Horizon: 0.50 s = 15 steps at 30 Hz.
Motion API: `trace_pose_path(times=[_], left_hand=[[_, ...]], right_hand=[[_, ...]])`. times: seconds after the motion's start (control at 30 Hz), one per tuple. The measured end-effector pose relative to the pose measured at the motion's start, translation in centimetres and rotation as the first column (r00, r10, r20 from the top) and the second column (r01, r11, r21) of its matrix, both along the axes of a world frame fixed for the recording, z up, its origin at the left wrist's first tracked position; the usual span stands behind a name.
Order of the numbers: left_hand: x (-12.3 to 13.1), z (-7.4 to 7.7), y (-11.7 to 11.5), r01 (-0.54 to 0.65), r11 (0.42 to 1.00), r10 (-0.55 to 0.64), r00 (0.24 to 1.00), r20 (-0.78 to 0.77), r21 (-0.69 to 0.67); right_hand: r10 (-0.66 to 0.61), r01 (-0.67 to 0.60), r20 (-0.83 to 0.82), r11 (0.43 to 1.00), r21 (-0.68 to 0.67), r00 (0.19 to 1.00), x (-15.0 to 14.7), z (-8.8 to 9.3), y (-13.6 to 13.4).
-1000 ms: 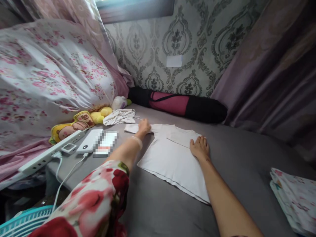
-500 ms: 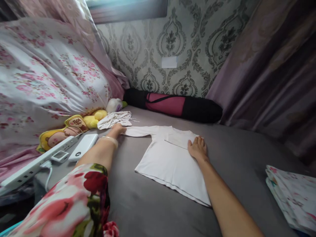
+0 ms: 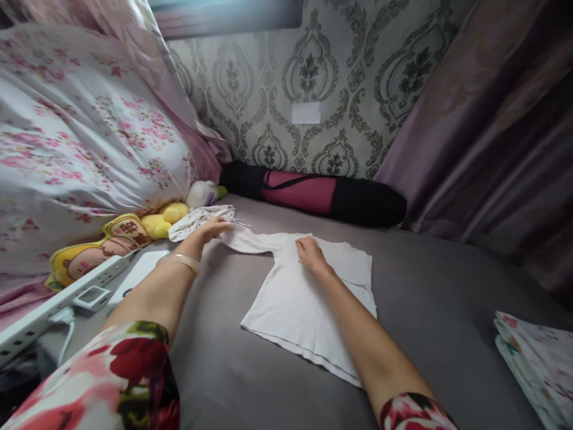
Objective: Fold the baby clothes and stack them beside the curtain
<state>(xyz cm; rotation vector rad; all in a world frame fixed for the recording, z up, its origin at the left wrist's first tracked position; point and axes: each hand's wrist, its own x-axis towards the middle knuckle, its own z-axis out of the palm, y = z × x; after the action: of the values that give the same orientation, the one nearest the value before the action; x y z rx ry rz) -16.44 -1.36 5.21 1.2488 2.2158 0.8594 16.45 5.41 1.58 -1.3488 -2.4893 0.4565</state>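
A white long-sleeved shirt (image 3: 308, 316) lies spread on the grey bed sheet, its hem towards me. My left hand (image 3: 215, 228) grips the end of the sleeve that stretches out to the left, which is raised a little off the sheet. On the upper chest, close to the left shoulder, my right hand (image 3: 312, 254) has its fingers pinched together on the shirt's cloth. The other sleeve is folded in across the front, partly hidden by my right hand and forearm. Just beyond my left hand sits a crumpled white patterned cloth (image 3: 188, 225).
A long black and dark-pink bag (image 3: 308, 194) lies along the wall. At left are yellow plush toys (image 3: 129, 230), a white power strip (image 3: 58, 301) with plugs, and a white power bank (image 3: 138, 275). Folded floral cloths (image 3: 537, 358) lie at right.
My right hand has moved left from the right shoulder to the upper chest, and its fingers have closed. My left hand has lifted the sleeve end slightly.
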Motion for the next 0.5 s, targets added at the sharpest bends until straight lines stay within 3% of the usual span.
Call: trace_pose_path(times=[0.17, 0.33, 0.5], left_hand=[[-0.4, 2.5, -0.1, 0.095, 0.988, -0.12, 0.97, 0.213, 0.124], [-0.4, 4.2, 0.6, 0.066, 0.984, -0.103, 0.969, 0.227, 0.165], [1.7, 6.2, 1.0, 0.104, 0.962, -0.159, 0.965, 0.209, 0.252]], right_hand=[[-0.01, 0.025, 0.122, 0.992, -0.121, 0.993, -3.9, -0.1, -0.1], [0.04, 0.007, 0.212, 0.976, -0.217, 0.977, -4.1, 1.4, -0.3], [0.062, 0.034, 0.297, 0.95, -0.309, 0.953, -4.8, 2.9, -0.3]])
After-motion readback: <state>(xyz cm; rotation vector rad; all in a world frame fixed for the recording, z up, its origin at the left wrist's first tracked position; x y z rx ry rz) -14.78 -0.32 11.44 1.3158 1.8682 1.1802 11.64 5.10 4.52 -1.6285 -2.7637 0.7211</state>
